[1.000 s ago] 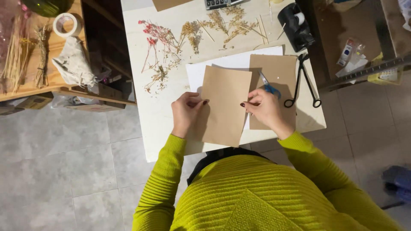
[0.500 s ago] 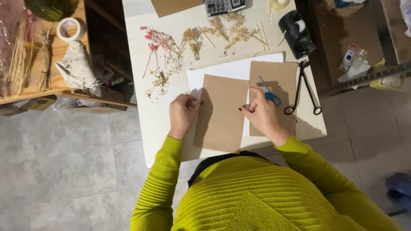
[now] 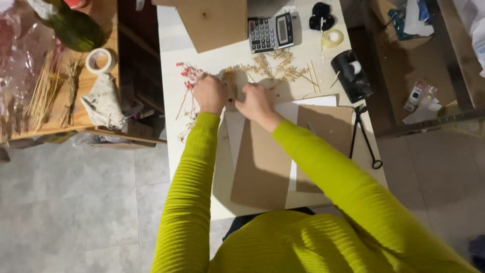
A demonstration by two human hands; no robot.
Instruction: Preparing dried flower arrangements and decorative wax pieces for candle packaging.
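Both arms in yellow-green sleeves reach forward over a white table (image 3: 172, 45). My left hand (image 3: 209, 93) and my right hand (image 3: 256, 103) meet over dried flower sprigs (image 3: 270, 68), fingers curled around a small tan sprig (image 3: 231, 88) between them. Red dried flowers (image 3: 188, 73) lie just left of my left hand. A brown card sheet (image 3: 262, 167) lies under my right forearm, on white paper (image 3: 313, 101), with a second brown sheet (image 3: 326, 126) to its right.
Black scissors (image 3: 365, 136) lie at the table's right edge. A black tape dispenser (image 3: 351, 76), a tape roll (image 3: 333, 38), a calculator (image 3: 270, 31) and a brown board (image 3: 212, 23) sit farther back. A wooden side table (image 3: 101, 60) at left holds tape, dried stems and crumpled paper.
Both hands left the brown card sheet and moved forward to the dried flowers. The head camera came closer and shifted forward, so the calculator is now in view.
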